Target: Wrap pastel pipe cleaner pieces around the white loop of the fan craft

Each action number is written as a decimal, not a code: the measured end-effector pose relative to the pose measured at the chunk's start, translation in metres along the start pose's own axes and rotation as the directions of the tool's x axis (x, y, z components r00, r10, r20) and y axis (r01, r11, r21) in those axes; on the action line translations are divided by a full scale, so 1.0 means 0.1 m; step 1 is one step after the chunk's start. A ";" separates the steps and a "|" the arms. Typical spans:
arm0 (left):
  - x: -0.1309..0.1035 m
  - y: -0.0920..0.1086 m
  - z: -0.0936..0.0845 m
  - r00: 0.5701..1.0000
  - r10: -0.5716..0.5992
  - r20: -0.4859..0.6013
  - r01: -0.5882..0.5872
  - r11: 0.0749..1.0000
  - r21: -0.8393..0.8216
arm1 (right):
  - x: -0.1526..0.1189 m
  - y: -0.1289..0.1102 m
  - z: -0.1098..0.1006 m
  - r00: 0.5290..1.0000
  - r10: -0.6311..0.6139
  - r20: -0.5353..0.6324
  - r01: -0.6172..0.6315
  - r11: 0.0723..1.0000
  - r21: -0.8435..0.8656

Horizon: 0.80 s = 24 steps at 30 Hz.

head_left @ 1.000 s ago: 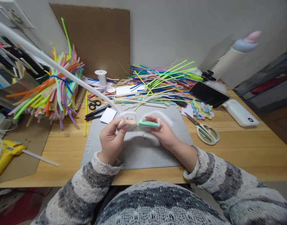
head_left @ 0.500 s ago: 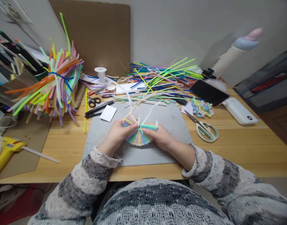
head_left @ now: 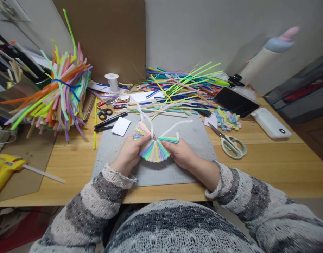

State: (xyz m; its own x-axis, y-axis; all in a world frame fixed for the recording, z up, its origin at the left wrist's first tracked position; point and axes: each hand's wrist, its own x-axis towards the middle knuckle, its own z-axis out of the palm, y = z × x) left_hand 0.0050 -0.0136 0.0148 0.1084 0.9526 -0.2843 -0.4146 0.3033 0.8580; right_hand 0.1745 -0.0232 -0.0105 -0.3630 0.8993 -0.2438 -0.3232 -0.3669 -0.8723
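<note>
Between my two hands, just above the grey mat (head_left: pixel 111 172), the striped fan (head_left: pixel 154 153) of fuzzy stems, curved edge toward me. Left hand (head_left: pixel 128 151): thumb pressed on top, fingers curled beneath, closed down to the fan's thickness on its left wing. Right hand (head_left: pixel 184 154): same pinch, on the right part, by a folded edge that shows nearly side-on. Gripping both sides seems to keep the pleats spread; one hand alone would probably let them fold together. White stems (head_left: pixel 178 124) rise from the fan's inner edge, pointing away from me, clear of both thumbs.

Beyond my right hand, big scissors (head_left: pixel 232 146), handles turned my way, likely for an easy pick-up. Past my left hand, a white card (head_left: pixel 121 126) and black pens (head_left: pixel 110 121), off to the side, which leaves the mat under my hands free for working. Farther left, the bundle (head_left: pixel 65 91) is bound with a blue stem, presumably against scattering. Left of my left forearm, a yellow glue gun (head_left: pixel 7 165).

Writing: none legible. Glue gun has a dark label, too small to read. White case (head_left: pixel 272 123), far right of my right hand, bears a dark round mark; logo or not, unclear.
</note>
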 end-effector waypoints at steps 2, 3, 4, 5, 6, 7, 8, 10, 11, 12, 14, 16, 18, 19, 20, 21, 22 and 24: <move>0.00 0.01 0.01 0.999 -0.002 0.033 0.001 1.000 0.023 | 0.00 0.00 0.00 0.999 -0.025 -0.021 0.025 0.999 -0.032; -0.01 0.01 0.01 0.998 0.003 0.056 -0.005 0.999 0.031 | 0.01 -0.01 0.00 0.998 -0.050 -0.040 0.049 0.998 -0.046; -0.01 0.00 0.02 0.996 0.012 0.089 -0.015 0.999 0.037 | 0.01 -0.02 0.01 0.995 -0.081 -0.065 0.078 0.996 -0.049; -0.01 -0.01 0.03 0.992 0.023 0.124 -0.028 0.999 0.043 | 0.02 -0.03 0.02 0.989 -0.111 -0.094 0.108 0.993 -0.039; -0.01 -0.03 0.04 0.988 0.034 0.153 -0.042 0.998 0.050 | 0.02 -0.05 0.03 0.984 -0.134 -0.114 0.132 0.991 -0.021; 0.00 -0.05 0.04 0.984 0.045 0.172 -0.057 0.996 0.063 | 0.02 -0.07 0.04 0.982 -0.146 -0.122 0.148 0.989 0.004; 0.00 -0.07 0.04 0.984 0.054 0.170 -0.069 0.994 0.081 | 0.02 -0.09 0.05 0.982 -0.149 -0.117 0.154 0.988 0.031; 0.01 -0.08 0.02 0.987 0.106 0.119 -0.121 0.984 0.127 | 0.02 -0.15 0.06 0.984 -0.145 -0.103 0.153 0.985 0.077; 0.02 -0.08 0.00 0.985 0.141 0.102 -0.155 0.977 0.148 | 0.03 -0.17 0.04 0.984 -0.141 -0.111 0.151 0.984 0.095; 0.02 -0.06 -0.01 0.983 0.155 0.100 -0.170 0.972 0.163 | 0.03 -0.20 0.02 0.982 -0.139 -0.131 0.153 0.983 0.106; 0.01 0.00 -0.04 0.986 0.083 0.147 -0.110 0.975 0.192 | 0.06 -0.24 -0.04 0.977 -0.138 -0.163 0.151 0.986 0.071; 0.01 0.06 -0.07 0.982 0.023 0.187 -0.064 0.975 0.214 | 0.08 -0.27 -0.12 0.982 -0.137 -0.130 0.129 0.989 -0.067; 0.02 0.11 -0.11 0.983 -0.027 0.183 -0.022 0.965 0.262 | 0.10 -0.31 -0.20 0.990 -0.130 -0.046 0.111 0.950 -0.293; 0.02 0.11 -0.13 0.989 -0.030 0.143 -0.017 0.948 0.318 | 0.10 -0.32 -0.23 0.992 -0.129 0.001 0.118 0.900 -0.420; 0.03 0.11 -0.16 0.996 -0.011 0.089 -0.026 0.915 0.402 | 0.10 -0.34 -0.26 0.990 -0.130 0.049 0.135 0.828 -0.544; 0.04 0.11 -0.18 0.999 0.050 0.010 -0.048 0.859 0.510 | 0.09 -0.35 -0.28 0.987 -0.130 0.095 0.160 0.739 -0.654; 0.04 0.09 -0.20 0.987 0.147 -0.060 -0.074 0.760 0.646 | 0.08 -0.35 -0.30 0.982 -0.129 0.136 0.187 0.644 -0.742; 0.02 0.06 -0.22 0.940 0.338 -0.042 -0.144 0.506 0.851 | 0.06 -0.35 -0.34 0.972 -0.138 0.192 0.235 0.478 -0.846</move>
State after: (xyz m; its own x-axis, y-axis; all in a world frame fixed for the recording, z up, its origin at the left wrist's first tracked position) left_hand -0.0174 -0.0100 0.0101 -0.0765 0.9971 0.0048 0.5433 0.0376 0.8387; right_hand 0.2130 0.0026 0.0041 -0.4759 0.8788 -0.0354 0.5000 0.2373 -0.8329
